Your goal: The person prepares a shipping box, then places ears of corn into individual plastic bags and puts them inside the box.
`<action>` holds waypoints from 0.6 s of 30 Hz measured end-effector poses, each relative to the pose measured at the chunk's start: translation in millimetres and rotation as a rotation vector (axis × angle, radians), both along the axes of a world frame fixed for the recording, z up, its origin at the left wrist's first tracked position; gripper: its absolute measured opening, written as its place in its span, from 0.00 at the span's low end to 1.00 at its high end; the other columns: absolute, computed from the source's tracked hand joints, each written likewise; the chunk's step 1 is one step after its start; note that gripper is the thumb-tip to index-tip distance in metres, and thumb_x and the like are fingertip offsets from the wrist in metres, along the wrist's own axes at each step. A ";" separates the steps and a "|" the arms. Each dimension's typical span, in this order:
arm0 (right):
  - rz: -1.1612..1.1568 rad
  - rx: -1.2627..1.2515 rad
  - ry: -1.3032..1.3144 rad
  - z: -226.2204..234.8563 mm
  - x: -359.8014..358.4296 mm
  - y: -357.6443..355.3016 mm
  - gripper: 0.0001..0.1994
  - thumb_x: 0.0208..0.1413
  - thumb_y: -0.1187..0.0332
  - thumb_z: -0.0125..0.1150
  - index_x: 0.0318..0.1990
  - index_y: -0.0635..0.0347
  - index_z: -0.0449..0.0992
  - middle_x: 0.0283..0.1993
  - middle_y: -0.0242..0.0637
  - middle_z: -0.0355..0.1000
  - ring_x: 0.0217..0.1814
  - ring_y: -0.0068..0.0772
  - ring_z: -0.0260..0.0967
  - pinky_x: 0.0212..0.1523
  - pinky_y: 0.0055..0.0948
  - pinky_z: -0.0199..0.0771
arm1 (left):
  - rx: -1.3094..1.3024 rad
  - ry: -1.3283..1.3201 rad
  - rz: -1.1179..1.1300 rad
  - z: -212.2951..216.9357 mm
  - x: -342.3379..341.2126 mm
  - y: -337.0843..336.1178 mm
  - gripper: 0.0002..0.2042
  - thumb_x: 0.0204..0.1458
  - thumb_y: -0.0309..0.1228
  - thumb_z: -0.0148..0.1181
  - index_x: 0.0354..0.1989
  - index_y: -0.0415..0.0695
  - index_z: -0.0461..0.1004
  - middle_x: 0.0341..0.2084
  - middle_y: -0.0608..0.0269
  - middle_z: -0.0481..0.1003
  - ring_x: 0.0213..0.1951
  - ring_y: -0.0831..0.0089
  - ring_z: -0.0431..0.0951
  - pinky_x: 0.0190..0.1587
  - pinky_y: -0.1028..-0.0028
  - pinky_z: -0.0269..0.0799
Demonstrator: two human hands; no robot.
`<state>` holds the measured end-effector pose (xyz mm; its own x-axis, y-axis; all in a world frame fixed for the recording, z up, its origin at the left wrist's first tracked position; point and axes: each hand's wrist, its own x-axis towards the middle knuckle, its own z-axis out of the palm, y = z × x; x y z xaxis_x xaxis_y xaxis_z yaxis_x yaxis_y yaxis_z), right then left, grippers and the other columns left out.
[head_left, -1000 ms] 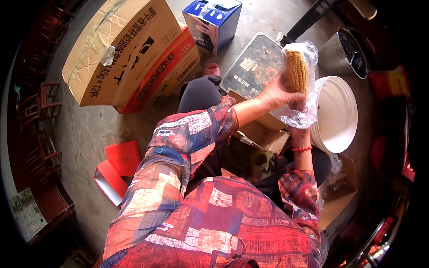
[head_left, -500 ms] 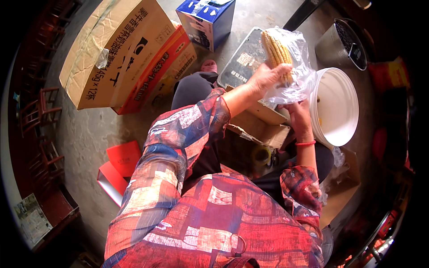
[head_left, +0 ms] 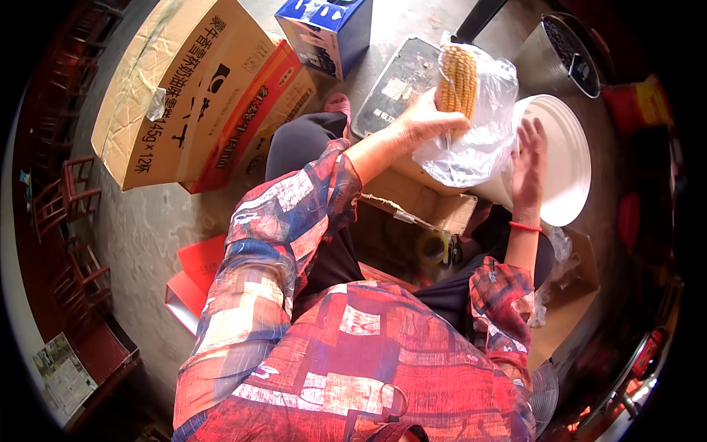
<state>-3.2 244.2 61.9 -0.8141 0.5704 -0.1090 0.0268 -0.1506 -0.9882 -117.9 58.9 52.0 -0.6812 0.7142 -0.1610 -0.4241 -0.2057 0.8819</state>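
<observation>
My left hand (head_left: 433,118) is closed around the lower end of a yellow corn cob (head_left: 458,82), which stands nearly upright. A thin clear plastic bag (head_left: 482,136) lies behind and around the cob and hangs below my left hand. How much of the cob is inside the bag, I cannot tell. My right hand (head_left: 529,162), with a red band at the wrist, is apart from the bag, its fingers stretched upward and holding nothing. It is in front of the left rim of a white plastic bucket (head_left: 567,166).
An open cardboard box (head_left: 434,202) sits between my knees, near a roll of tape (head_left: 432,247). Beyond it lies a dark flat case (head_left: 390,88). Large cartons (head_left: 184,96) and a blue box (head_left: 328,33) stand to the left. A metal bucket (head_left: 545,55) holds dark pieces.
My right hand has let go of the plastic bag and moved right, its fingers now spread by the white bucket. My left hand still holds the corn cob, now turned more upright.
</observation>
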 end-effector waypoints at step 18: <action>0.088 -0.427 0.089 -28.2 11.5 27.4 0.17 0.53 0.70 0.52 0.51 0.60 0.64 0.46 0.39 0.67 0.45 0.32 0.67 0.45 0.35 0.69 | 0.121 0.028 0.249 -11.4 -21.7 -4.6 0.17 0.40 0.26 0.65 0.40 0.39 0.69 0.32 0.65 0.73 0.35 0.77 0.73 0.41 0.77 0.68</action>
<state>8.3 271.6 33.7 -0.8743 0.4179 -0.2470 -0.0246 -0.5465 -0.8371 -139.5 54.2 40.6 -0.8413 0.5368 -0.0633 -0.3229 -0.4053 0.8553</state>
